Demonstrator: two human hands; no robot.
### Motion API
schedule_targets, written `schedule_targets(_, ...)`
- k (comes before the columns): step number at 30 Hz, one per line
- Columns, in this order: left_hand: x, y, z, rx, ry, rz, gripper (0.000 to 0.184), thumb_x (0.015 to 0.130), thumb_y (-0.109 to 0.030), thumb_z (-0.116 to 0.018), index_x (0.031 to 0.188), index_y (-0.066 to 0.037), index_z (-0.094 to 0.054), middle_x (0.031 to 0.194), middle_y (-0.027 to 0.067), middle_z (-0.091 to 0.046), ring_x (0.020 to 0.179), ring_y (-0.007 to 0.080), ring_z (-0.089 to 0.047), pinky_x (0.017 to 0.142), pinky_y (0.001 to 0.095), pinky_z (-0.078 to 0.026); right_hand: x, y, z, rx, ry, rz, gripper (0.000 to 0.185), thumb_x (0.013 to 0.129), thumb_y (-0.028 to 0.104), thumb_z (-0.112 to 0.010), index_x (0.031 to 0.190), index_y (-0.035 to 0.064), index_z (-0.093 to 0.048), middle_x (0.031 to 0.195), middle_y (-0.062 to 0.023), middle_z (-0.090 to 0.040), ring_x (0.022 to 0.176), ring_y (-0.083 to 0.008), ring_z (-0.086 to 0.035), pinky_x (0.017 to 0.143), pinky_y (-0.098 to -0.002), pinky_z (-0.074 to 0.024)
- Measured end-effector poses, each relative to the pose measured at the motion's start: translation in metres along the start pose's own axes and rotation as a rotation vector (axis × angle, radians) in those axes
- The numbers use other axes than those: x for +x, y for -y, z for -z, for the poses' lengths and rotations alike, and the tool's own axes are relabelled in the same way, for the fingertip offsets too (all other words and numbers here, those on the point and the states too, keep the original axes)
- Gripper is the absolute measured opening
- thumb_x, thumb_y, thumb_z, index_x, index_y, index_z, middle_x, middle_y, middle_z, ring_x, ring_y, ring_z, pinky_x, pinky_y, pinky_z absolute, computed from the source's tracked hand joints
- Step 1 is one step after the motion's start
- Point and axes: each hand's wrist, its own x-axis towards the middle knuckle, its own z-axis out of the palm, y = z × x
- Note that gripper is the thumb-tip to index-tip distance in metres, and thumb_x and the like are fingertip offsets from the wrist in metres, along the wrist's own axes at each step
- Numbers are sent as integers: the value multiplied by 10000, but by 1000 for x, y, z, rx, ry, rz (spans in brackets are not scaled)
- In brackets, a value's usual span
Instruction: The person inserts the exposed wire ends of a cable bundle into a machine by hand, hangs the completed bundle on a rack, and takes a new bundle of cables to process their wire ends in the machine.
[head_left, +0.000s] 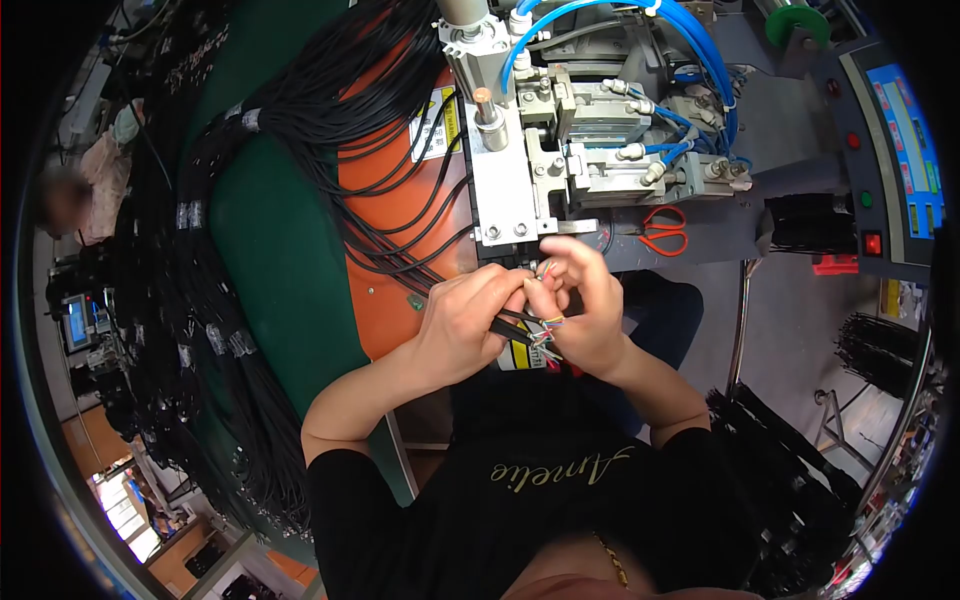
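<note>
Close in front of my body, my left hand (463, 318) is closed around black cables (507, 327). Its thumb and fingertips meet those of my right hand just below the machine's front edge. My right hand (592, 318) pinches thin coloured wires at a cable end, with its index finger raised and bent. A bundle of stripped wire ends (541, 340), white, red, yellow and green, spreads out below the fingers, between both palms. The exact wire at the fingertips is partly hidden. Just beyond the hands stands a metal pneumatic press (500, 195).
Long black cables (330, 130) lie over the orange board (385, 315) and the green table (255, 250). Red-handled scissors (664, 232) rest right of the press. A control panel (900, 150) stands at the right. Cable bundles (780, 450) hang lower right. Another person (100, 185) is far left.
</note>
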Motion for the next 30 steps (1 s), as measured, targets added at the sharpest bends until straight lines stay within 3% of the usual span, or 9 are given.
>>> schedule_targets(3,1,1,-3,-27,-15,41,179,801,-10,-675,963,-15,-598,696,98,-578,573,273,-594,506,367,-461,0,2,13,701,58,-531,316,908,-1,-614,1213,-31,-537,897,-46,-611,722,-64,-585,606,-203,-454)
schedule_targets(5,1,2,-5,-45,-46,37,160,799,-12,-678,939,-18,-601,681,96,-570,555,268,-588,493,363,-455,-4,-9,20,786,164,-566,274,931,2,-578,1202,-41,-564,957,-69,-608,770,-80,-598,665,-207,-474)
schedule_targets(10,3,1,-1,-134,-32,97,160,791,10,-693,924,-2,-606,651,97,-573,505,231,-561,453,311,-422,-15,-5,2,-457,-9,364,442,783,-60,-613,1223,-36,-573,1088,-174,-588,896,-290,-624,784,-355,-508)
schedule_targets(11,3,1,-1,-134,-32,98,160,791,10,-693,924,-2,-606,651,97,-573,505,231,-561,453,311,-422,-17,-5,-3,-429,5,400,499,746,-79,-605,1241,-34,-565,1111,-181,-576,931,-345,-604,815,-377,-499)
schedule_targets(14,1,3,-3,-48,-15,75,155,781,8,-698,904,-4,-604,669,97,-593,523,234,-585,464,314,-440,-23,-13,2,-308,-8,306,465,762,-67,-611,1225,-35,-574,1093,-200,-578,937,-341,-609,811,-378,-500)
schedule_targets(15,2,5,-4,1,-21,20,158,774,6,-701,900,-5,-606,684,99,-607,537,238,-600,472,317,-451,-21,-6,4,-119,-2,101,305,861,-51,-553,1164,-52,-590,1063,-168,-587,869,-221,-619,783,-305,-496)
schedule_targets(18,1,5,-5,72,-32,-41,151,774,-30,-702,899,-10,-618,699,89,-601,543,244,-595,484,329,-458,-12,-16,12,636,55,-363,152,965,4,-478,997,-62,-611,892,-94,-614,754,-128,-608,658,-235,-482)
schedule_targets(25,-1,8,-6,96,1,-45,165,778,-55,-697,917,-3,-625,690,76,-564,533,251,-572,486,342,-455,1,-11,24,469,169,-320,140,963,34,-522,980,-58,-626,858,-84,-621,669,-105,-597,580,-206,-459)
schedule_targets(30,-1,5,-4,146,44,-49,188,762,-64,-696,919,4,-617,708,75,-559,556,239,-577,502,340,-452,9,-16,35,612,294,-572,131,952,58,-547,971,-35,-639,837,-67,-627,637,-80,-584,537,-190,-429)
